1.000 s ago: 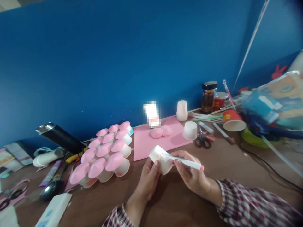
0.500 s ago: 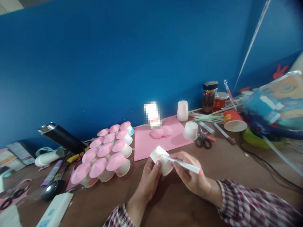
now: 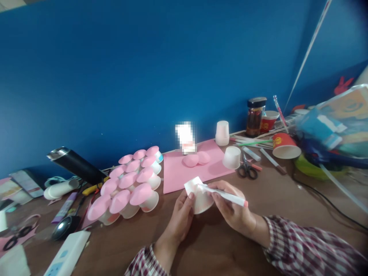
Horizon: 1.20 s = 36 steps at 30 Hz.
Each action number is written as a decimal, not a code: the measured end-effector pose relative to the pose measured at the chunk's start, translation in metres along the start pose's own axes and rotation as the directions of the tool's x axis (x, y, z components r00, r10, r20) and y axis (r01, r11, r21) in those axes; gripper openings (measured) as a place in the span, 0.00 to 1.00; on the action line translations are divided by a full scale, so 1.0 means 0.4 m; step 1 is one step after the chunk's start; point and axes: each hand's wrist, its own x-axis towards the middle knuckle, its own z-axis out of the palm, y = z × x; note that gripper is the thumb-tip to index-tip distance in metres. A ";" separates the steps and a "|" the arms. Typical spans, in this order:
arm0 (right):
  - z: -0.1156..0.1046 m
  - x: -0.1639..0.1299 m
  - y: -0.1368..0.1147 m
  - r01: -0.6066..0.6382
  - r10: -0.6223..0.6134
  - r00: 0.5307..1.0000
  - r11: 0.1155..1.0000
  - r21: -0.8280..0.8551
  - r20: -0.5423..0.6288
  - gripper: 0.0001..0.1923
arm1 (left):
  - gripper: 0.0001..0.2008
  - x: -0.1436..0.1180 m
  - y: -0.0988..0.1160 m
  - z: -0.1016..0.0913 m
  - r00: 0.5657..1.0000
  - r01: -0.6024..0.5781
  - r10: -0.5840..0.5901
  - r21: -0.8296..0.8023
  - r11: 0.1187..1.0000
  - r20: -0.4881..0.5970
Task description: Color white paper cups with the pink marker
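Note:
Low over the table, my left hand (image 3: pixel 181 218) grips a small white paper cup (image 3: pixel 202 201), with the thumb on its side. The cup is tilted, and a lighter square-cornered face shows at its upper end. My right hand (image 3: pixel 231 207) is closed around a white marker pen (image 3: pixel 230 197) with a coral-coloured end. The pen's tip meets the cup's upper part; any mark there is too small to make out. Beyond the hands lies a sheet of pink paper (image 3: pixel 175 172) bearing two pink paper cones (image 3: pixel 191 160).
To the left stand several white cups topped with pink cones (image 3: pixel 126 180). An upturned white cup (image 3: pixel 231 157), black-handled scissors (image 3: pixel 247 170) and a capped jar (image 3: pixel 255 117) are at the right. A black flask (image 3: pixel 77 165) leans at the left, near a power strip (image 3: pixel 67 255).
The cup has turned slightly in my left hand, and the pen has shifted a little to the right along with it. The camera view has moved slightly.

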 end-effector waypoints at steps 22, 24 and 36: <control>-0.001 0.000 -0.009 -0.044 0.045 0.998 0.999 -0.015 0.039 0.06 | 0.18 0.000 0.002 0.003 1.000 0.003 -0.003 0.013 1.000 -0.005; -0.001 -0.001 -0.010 -0.034 0.034 0.998 0.999 -0.020 0.048 0.06 | 0.18 -0.001 0.003 0.004 1.000 0.004 -0.004 0.017 1.000 -0.012; -0.001 -0.002 -0.012 -0.059 0.059 0.998 0.998 0.008 0.013 0.06 | 0.18 -0.004 0.006 0.005 0.999 0.011 -0.009 0.028 1.000 -0.037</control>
